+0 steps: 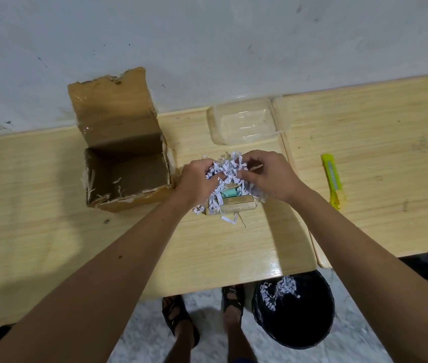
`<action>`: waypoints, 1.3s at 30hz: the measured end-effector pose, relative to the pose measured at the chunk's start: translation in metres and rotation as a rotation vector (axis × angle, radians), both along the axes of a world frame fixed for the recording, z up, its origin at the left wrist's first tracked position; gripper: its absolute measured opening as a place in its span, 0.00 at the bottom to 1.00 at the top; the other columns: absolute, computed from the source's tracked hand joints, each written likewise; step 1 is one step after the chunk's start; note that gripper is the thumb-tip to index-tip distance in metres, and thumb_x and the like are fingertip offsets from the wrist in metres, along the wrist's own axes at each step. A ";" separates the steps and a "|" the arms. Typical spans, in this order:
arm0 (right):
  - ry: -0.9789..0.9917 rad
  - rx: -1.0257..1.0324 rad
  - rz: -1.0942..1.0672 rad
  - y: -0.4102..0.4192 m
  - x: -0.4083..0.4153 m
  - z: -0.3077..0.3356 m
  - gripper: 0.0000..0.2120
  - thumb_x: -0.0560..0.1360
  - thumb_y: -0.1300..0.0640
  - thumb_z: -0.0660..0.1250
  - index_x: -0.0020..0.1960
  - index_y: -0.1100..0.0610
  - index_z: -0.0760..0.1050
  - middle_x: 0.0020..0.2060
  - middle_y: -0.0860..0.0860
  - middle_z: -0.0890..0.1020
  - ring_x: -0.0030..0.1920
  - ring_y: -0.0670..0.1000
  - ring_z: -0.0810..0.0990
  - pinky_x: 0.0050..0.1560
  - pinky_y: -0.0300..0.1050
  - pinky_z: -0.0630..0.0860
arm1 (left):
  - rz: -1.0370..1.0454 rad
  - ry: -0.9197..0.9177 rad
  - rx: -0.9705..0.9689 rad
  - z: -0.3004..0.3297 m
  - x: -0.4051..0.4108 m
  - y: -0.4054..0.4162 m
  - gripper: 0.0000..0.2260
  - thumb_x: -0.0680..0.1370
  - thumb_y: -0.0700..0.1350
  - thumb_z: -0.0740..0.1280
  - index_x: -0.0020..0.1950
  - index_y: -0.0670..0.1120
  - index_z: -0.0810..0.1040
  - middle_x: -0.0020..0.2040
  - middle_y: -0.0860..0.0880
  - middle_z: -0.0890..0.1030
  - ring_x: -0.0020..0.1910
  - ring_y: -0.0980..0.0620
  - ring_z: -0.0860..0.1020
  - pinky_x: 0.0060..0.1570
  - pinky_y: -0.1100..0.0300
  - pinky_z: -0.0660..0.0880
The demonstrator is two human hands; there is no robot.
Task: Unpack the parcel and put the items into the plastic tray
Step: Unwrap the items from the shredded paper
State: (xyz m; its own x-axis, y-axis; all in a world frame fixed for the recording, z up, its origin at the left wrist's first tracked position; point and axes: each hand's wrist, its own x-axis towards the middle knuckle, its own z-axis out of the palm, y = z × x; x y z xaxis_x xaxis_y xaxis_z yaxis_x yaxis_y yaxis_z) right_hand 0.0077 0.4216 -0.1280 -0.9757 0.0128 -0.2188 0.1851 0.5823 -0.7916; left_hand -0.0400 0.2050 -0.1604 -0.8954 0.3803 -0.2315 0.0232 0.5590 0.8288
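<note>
From the head camera, both hands meet over the middle of the wooden table [220, 244]. The left hand [197, 179] and the right hand [270, 176] are each clenched on a wad of shredded paper [227, 167], fingers dug into it from either side. Directly under that wad, below and between the two grips, lie the parcel's items: a small green item [229, 193] on top of tan cartons [236, 206], half buried in more shreds and resting on the table, not in either hand. The cardboard box [126, 163] stands open just left of the left hand, its flap up against the wall, only a few paper scraps visible inside. The clear plastic tray [244, 121] sits beyond the hands near the wall, apart from them. A yellow utility knife [333, 179] lies well to the right. On the floor beneath the table edge a black bin [294, 310] holds some shredded paper
</note>
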 end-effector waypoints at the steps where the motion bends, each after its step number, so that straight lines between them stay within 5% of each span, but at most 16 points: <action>1: 0.013 -0.031 -0.025 0.003 0.003 0.003 0.11 0.74 0.55 0.78 0.55 0.55 0.84 0.49 0.51 0.87 0.49 0.50 0.86 0.57 0.51 0.83 | 0.010 -0.005 0.008 -0.001 0.000 0.000 0.22 0.73 0.58 0.73 0.55 0.40 0.84 0.48 0.38 0.87 0.51 0.34 0.84 0.54 0.36 0.80; 5: 0.166 -0.072 -0.019 0.011 0.019 0.017 0.13 0.75 0.56 0.77 0.59 0.54 0.84 0.56 0.48 0.86 0.56 0.48 0.84 0.59 0.46 0.81 | 0.015 -0.021 0.010 -0.003 0.001 -0.002 0.23 0.74 0.57 0.73 0.53 0.37 0.82 0.48 0.33 0.85 0.46 0.36 0.83 0.53 0.37 0.79; 11: 0.101 -0.103 0.174 0.009 0.047 0.013 0.15 0.69 0.59 0.82 0.55 0.55 0.86 0.48 0.49 0.85 0.46 0.48 0.83 0.52 0.45 0.80 | 0.055 0.028 0.004 -0.001 0.004 0.000 0.12 0.78 0.44 0.77 0.47 0.35 0.80 0.38 0.34 0.78 0.38 0.48 0.70 0.40 0.46 0.71; 17: 0.161 0.141 0.343 0.001 0.053 -0.010 0.25 0.64 0.52 0.85 0.59 0.55 0.84 0.51 0.49 0.84 0.47 0.48 0.81 0.50 0.45 0.79 | 0.053 -0.012 0.040 -0.008 0.002 -0.004 0.23 0.73 0.56 0.75 0.49 0.36 0.80 0.40 0.33 0.80 0.41 0.51 0.72 0.50 0.37 0.78; 20: 0.170 0.141 0.351 0.001 0.057 -0.010 0.23 0.67 0.55 0.83 0.60 0.56 0.84 0.50 0.51 0.84 0.46 0.47 0.80 0.47 0.41 0.76 | 0.031 -0.023 0.062 -0.008 0.002 -0.006 0.18 0.74 0.52 0.76 0.51 0.36 0.81 0.44 0.30 0.82 0.41 0.50 0.73 0.48 0.36 0.77; 24: 0.168 0.061 0.307 0.014 0.063 0.004 0.21 0.68 0.60 0.81 0.60 0.56 0.84 0.50 0.49 0.84 0.45 0.44 0.81 0.49 0.36 0.77 | 0.020 -0.035 0.072 -0.013 0.000 -0.009 0.25 0.72 0.59 0.74 0.54 0.38 0.82 0.48 0.31 0.83 0.44 0.50 0.76 0.53 0.34 0.79; 29: 0.174 0.058 0.180 0.052 0.068 0.037 0.19 0.70 0.65 0.80 0.59 0.57 0.84 0.52 0.48 0.84 0.48 0.42 0.81 0.52 0.28 0.72 | 0.028 -0.062 0.071 -0.011 0.002 -0.009 0.15 0.76 0.47 0.76 0.58 0.39 0.83 0.50 0.31 0.84 0.46 0.47 0.78 0.57 0.31 0.77; 34: 0.226 0.116 -0.015 0.093 0.054 0.048 0.19 0.71 0.64 0.79 0.61 0.58 0.83 0.52 0.52 0.82 0.51 0.50 0.83 0.56 0.39 0.80 | 0.030 -0.012 0.036 -0.017 -0.001 -0.010 0.22 0.74 0.53 0.73 0.59 0.37 0.82 0.51 0.31 0.84 0.45 0.44 0.80 0.59 0.30 0.77; 39: 0.181 0.183 -0.174 0.113 0.028 0.023 0.19 0.72 0.63 0.78 0.62 0.55 0.83 0.54 0.49 0.83 0.54 0.50 0.83 0.61 0.46 0.81 | 0.014 0.024 0.015 -0.022 -0.003 -0.012 0.15 0.78 0.44 0.76 0.61 0.39 0.82 0.50 0.32 0.85 0.46 0.47 0.77 0.57 0.31 0.78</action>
